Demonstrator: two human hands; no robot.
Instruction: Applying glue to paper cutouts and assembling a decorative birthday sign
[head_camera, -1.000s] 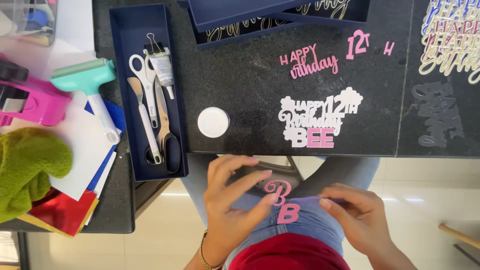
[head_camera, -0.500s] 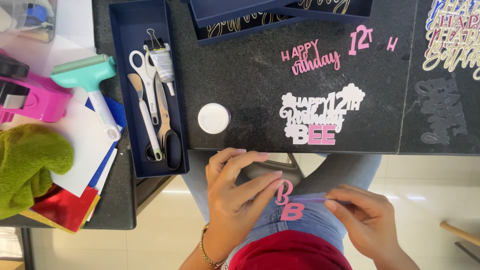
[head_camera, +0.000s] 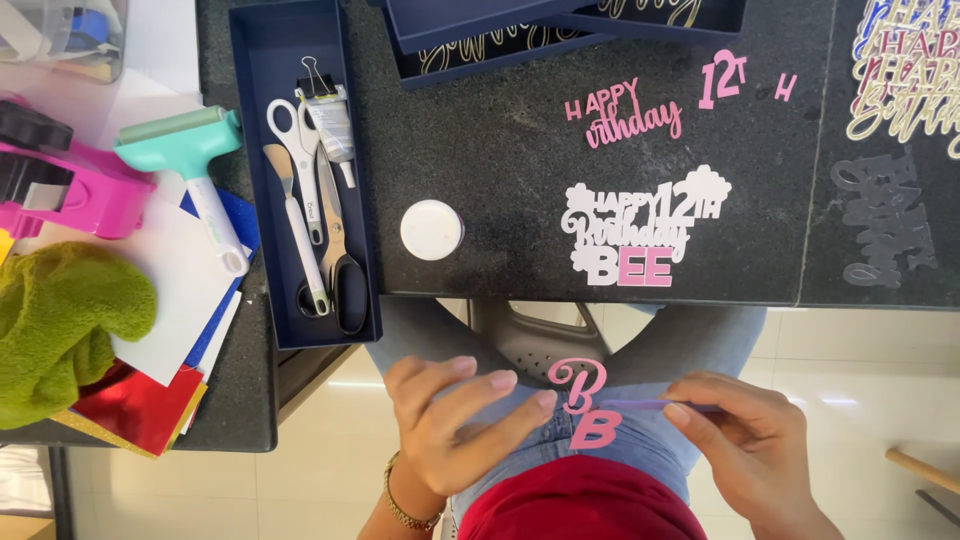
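My left hand (head_camera: 450, 425) pinches a curly pink letter cut-out (head_camera: 577, 382) between thumb and fingertips, over my lap below the table edge. A blocky pink letter cut-out (head_camera: 596, 431) sits just under it, touching it. My right hand (head_camera: 750, 440) grips a thin lilac tool (head_camera: 640, 405) whose tip reaches the letters from the right. On the black tabletop (head_camera: 500, 150) lies a white layered cake-topper cut-out (head_camera: 640, 225) with pink letters along its bottom. Loose pink lettering (head_camera: 630, 115) lies above it.
A navy tray (head_camera: 255, 180) holds scissors (head_camera: 340, 250), a spatula and a clipped tube. Beside it stand a round white lid (head_camera: 432, 229), a teal roller (head_camera: 190, 150), a pink tape dispenser (head_camera: 70, 190), a green cloth (head_camera: 60, 320) and coloured card sheets (head_camera: 150, 400). More cut-outs (head_camera: 890, 220) lie at right.
Both hands and the pink letters have drifted slightly right and down. My left fingers have closed a little more on the curly letter.
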